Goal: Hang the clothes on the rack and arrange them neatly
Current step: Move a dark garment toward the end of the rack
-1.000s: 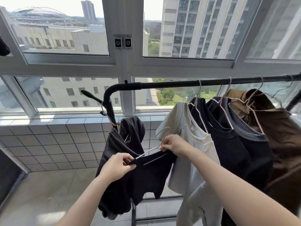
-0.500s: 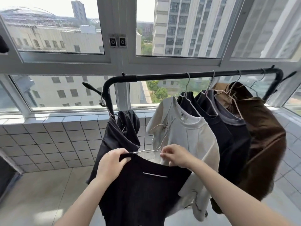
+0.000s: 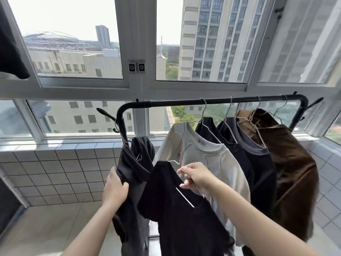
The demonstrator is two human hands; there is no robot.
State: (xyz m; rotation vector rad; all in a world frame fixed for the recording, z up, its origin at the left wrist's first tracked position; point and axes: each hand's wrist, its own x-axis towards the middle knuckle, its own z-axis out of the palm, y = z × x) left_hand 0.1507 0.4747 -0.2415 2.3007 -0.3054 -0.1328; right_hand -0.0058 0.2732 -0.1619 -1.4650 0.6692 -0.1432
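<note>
A black clothes rack [image 3: 184, 103] runs across the window. On it hang a cream shirt [image 3: 208, 159], two dark shirts [image 3: 258, 163] and a brown shirt [image 3: 293, 163], each on a wire hanger. A dark grey garment [image 3: 132, 163] hangs from the hook on the rack's left post. My right hand [image 3: 195, 176] holds a wire hanger [image 3: 184, 197] that carries a black shirt [image 3: 180, 218], below the bar and in front of the cream shirt. My left hand [image 3: 114, 189] grips the dark grey garment's left edge.
Sliding windows [image 3: 134, 67] stand behind the rack above a white tiled sill wall [image 3: 55, 172]. A dark cloth [image 3: 11, 52] hangs at the top left. The rack bar is bare between its left bend and the cream shirt's hanger. The floor [image 3: 46, 228] is beige tile.
My left hand let go of the black shirt's shoulder and took hold of the dark grey garment. The black shirt now hangs from the hanger in my right hand. The view tilted up.
</note>
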